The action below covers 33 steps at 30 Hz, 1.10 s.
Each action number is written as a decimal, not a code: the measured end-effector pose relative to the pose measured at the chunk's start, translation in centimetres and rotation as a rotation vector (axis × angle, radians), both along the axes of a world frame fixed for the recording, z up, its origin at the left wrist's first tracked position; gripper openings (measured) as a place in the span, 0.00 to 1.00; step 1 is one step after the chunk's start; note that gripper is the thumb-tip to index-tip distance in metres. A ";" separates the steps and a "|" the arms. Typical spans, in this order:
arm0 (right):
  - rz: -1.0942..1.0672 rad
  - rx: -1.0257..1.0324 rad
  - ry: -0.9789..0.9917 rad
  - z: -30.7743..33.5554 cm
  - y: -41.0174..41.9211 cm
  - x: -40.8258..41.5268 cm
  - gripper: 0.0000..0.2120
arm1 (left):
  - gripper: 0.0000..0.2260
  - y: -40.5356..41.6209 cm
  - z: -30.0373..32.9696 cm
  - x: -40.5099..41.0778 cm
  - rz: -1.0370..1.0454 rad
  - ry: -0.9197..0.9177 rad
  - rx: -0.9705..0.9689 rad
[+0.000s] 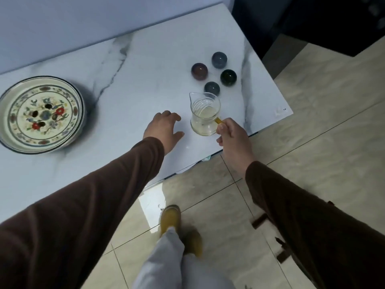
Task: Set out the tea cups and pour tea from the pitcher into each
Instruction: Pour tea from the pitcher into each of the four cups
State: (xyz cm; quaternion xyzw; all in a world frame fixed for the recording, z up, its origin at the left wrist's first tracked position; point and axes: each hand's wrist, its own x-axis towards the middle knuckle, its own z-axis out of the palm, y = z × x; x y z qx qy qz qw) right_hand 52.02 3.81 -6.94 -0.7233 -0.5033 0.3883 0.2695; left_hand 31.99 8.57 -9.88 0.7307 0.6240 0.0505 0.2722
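A clear glass pitcher [205, 114] with pale yellow tea stands on the white marble table [145, 80], its spout pointing away from me. My right hand [231, 135] pinches its amber handle [218, 120]. My left hand [164, 128] rests flat on the table just left of the pitcher, fingers spread, holding nothing. Behind the pitcher stand several small dark tea cups: a maroon cup [199, 71], a blue-grey cup [219, 60], a dark green cup [228, 77] and a slate cup [211, 88] nearest the pitcher's rim.
A round floral tea tray [12, 101] with drain holes sits at the table's left. The table's right corner [289, 111] and front edge lie close to the pitcher. Below are a tiled floor, my legs and yellow slippers [169, 217].
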 end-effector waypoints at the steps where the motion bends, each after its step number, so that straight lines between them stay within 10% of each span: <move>1: -0.002 0.003 0.000 -0.1 0.6 0.7 0.12 | 0.20 0.6 -0.2 0.6 0.004 -0.002 -0.001; 33: 0.559 0.153 -0.186 -0.3 25.5 17.3 0.09 | 0.17 16.7 -1.8 14.3 0.362 0.036 0.043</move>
